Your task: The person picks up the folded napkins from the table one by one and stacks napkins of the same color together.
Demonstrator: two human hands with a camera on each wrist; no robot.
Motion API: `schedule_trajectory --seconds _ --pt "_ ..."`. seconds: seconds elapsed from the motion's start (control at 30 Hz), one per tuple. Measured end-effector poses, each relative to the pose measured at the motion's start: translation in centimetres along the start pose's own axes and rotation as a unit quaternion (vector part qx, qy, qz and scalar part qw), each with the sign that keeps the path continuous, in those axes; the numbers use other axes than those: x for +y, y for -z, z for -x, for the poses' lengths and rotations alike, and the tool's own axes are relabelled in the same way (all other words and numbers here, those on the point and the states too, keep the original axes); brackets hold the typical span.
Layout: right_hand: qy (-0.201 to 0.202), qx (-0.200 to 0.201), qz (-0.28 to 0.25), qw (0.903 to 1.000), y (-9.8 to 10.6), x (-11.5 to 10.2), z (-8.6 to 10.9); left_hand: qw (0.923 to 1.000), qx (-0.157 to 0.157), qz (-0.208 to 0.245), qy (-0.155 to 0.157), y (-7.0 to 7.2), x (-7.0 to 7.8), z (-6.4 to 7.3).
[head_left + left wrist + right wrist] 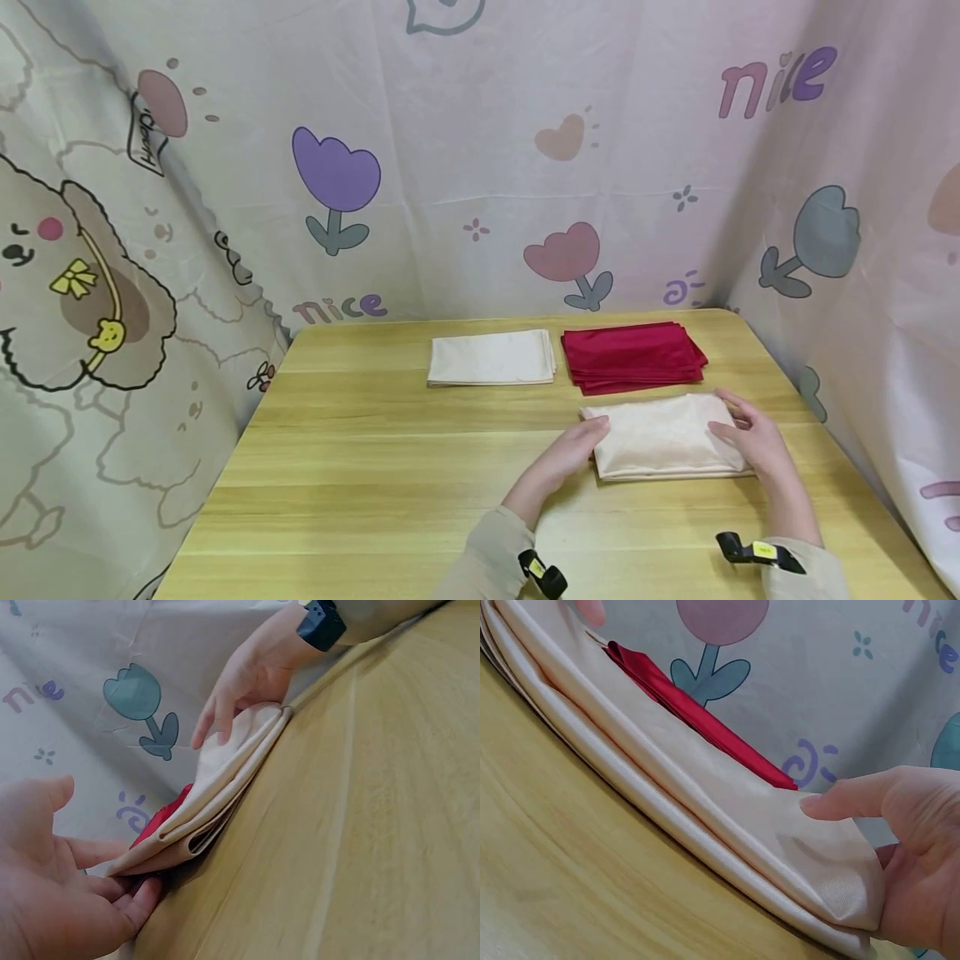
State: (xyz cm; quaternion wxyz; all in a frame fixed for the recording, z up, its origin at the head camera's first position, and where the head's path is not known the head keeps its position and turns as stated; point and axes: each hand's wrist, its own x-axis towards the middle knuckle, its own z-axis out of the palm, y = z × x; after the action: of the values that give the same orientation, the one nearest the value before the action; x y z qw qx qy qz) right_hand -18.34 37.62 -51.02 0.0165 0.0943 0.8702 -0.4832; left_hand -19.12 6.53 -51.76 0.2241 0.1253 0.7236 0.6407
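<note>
A folded cream satin cloth (667,437) lies near the right side of the wooden table, its stacked layers showing along the front edge. At its left end is my left hand (562,454); the left wrist view shows fingers (139,900) tucked under the cloth's corner and the thumb raised apart. My right hand (761,442) holds the right end, thumb over the top and the other fingers around the far side, partly hidden by the fabric. Just behind the cream cloth lies a folded dark red cloth (633,357).
Left of the red cloth, a folded white cloth (491,358) lies near the back edge of the wooden table (360,467). Printed curtains (465,167) hang close behind the table and along both sides.
</note>
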Motion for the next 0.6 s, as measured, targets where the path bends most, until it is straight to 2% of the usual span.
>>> schedule_trajectory --seconds 0.13,0.27,0.43,0.6 --pt "0.027 -0.023 -0.012 0.9993 0.0 0.0 0.0 0.9995 0.0 -0.032 -0.009 -0.5 0.1 -0.3" --pt "0.039 -0.041 -0.001 0.9984 0.0 -0.1 0.1 0.9968 -0.002 -0.076 -0.025 -0.9 0.1 -0.6" --pt "0.023 -0.061 0.019 0.9977 -0.2 -0.1 0.0 0.9874 0.001 -0.153 -0.041 -1.3 0.0 -0.8" --pt "0.039 -0.065 0.041 0.9963 -0.3 0.2 -0.2 0.9749 0.014 -0.219 -0.039 -1.5 -0.2 -1.1"
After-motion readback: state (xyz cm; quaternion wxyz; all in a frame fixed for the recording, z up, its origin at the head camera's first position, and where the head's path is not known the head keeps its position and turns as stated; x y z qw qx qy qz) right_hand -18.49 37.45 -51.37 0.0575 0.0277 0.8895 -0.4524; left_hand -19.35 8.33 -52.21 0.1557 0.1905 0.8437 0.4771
